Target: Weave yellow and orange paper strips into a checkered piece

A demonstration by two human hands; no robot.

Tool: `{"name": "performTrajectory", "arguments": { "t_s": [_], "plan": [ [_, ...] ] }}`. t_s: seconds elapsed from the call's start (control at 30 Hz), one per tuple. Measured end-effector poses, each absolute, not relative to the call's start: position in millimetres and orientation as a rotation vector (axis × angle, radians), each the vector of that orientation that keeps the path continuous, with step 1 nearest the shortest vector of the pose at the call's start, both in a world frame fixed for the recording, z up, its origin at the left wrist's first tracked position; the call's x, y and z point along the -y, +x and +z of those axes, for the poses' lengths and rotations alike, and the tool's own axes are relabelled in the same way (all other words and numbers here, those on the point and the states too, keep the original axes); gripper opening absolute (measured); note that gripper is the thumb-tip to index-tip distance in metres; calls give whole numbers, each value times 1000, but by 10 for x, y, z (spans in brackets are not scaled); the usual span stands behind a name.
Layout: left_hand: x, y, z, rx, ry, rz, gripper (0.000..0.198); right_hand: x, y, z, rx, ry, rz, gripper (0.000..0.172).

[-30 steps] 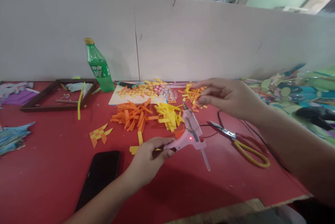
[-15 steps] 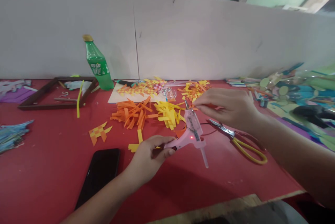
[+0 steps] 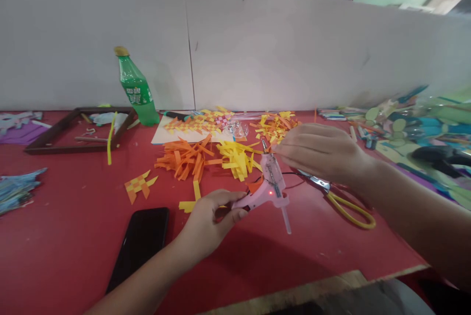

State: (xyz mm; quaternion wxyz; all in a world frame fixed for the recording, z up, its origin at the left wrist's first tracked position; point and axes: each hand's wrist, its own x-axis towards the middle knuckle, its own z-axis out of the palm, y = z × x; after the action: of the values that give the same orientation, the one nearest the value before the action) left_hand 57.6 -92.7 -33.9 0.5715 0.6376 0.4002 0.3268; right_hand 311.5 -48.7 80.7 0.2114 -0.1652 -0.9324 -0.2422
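Observation:
My left hand grips the handle of a pink hot glue gun with a small red light glowing on its side. The gun's metal nozzle points away from me, and a clear glue stick sticks out of its back end. Right beside the nozzle, my right hand has its fingers pressed together and turned down; whatever is between the fingertips is too hidden to make out. Under that hand lie pliers with yellow handles. Piles of orange paper strips and yellow paper strips lie just beyond the gun.
A woven paper fish and a black phone lie at left. Behind them are a brown frame and a green bottle. More woven pieces rest on a card. Coloured craft materials crowd the right side.
My right hand has turned slightly, its fingers now reaching lower over the tips of the pliers. The glue gun has shifted very little, still in my left hand.

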Motion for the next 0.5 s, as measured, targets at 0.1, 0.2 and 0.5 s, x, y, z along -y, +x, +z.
{"name": "performTrajectory", "arguments": {
  "t_s": [0.1, 0.2, 0.5],
  "plan": [
    [931, 581, -345, -942, 1484, 775, 38, 472, 3131, 806, 2589, -441, -654, 14],
    [931, 580, -347, -952, 1496, 781, 37, 436, 3180, 778, 2598, -446, -630, 18],
    [928, 575, -356, -944, 1537, 770, 37, 379, 3236, 746, 2560, -424, -668, 23]
  ]
}}
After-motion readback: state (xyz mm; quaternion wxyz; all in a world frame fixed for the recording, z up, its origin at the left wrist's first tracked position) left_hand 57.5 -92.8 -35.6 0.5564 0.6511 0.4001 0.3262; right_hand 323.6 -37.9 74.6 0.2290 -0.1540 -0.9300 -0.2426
